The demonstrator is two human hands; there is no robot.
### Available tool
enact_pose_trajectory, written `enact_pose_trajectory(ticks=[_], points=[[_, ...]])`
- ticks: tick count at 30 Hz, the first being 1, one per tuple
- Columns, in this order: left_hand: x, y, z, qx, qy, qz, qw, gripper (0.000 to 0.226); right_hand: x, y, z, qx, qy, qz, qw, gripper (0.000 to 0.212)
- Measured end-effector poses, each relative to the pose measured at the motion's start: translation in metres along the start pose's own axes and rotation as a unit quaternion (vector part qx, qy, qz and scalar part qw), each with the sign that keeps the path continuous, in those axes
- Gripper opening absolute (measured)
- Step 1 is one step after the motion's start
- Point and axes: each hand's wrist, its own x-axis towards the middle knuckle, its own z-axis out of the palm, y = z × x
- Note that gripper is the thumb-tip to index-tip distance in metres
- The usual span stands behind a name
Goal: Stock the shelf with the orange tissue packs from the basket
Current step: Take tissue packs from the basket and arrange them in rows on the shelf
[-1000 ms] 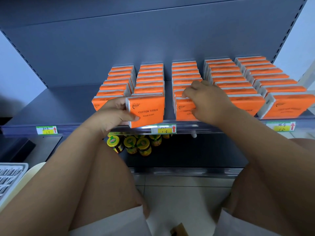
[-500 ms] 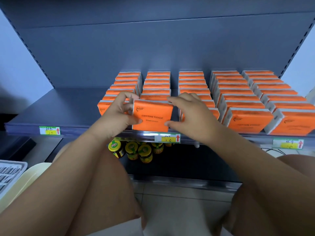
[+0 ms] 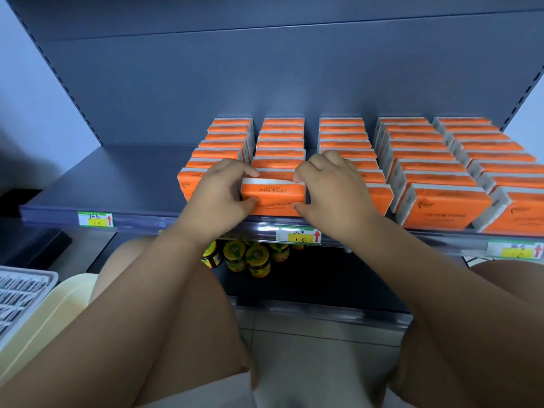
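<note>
An orange tissue pack (image 3: 272, 198) marked COTTON TISSUE stands at the front edge of the grey shelf (image 3: 103, 187), at the head of the second row from the left. My left hand (image 3: 219, 192) grips its left end and my right hand (image 3: 332, 187) grips its right end, thumbs on the front face, fingers over the top. Several rows of orange tissue packs (image 3: 424, 160) fill the shelf behind and to the right. My hands hide parts of the neighbouring front packs. The basket (image 3: 20, 293) shows only as a white lattice edge at the far left.
The left third of the shelf is bare. Price tags (image 3: 95, 219) line the shelf's front rail. Yellow-lidded jars (image 3: 248, 256) stand on the lower shelf beneath. A cream lid or tray (image 3: 59, 307) lies beside the basket. My knees frame the tiled floor below.
My right hand left the third row's front pack and came onto the pack that my left hand held. Both hands pushed it down and back onto the shelf front.
</note>
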Motion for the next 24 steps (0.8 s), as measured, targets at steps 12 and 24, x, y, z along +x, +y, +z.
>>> enact_pose_trajectory(ticks=[12, 24], points=[[0.011, -0.010, 0.012, 0.110, -0.040, 0.049, 0.992, 0.049, 0.004, -0.009, 0.008, -0.064, -0.018, 0.009, 0.998, 0.048], [0.011, -0.006, 0.014, 0.109, -0.042, 0.026, 0.993, 0.049, 0.004, -0.011, 0.009, -0.047, -0.070, 0.004, 0.996, 0.058]])
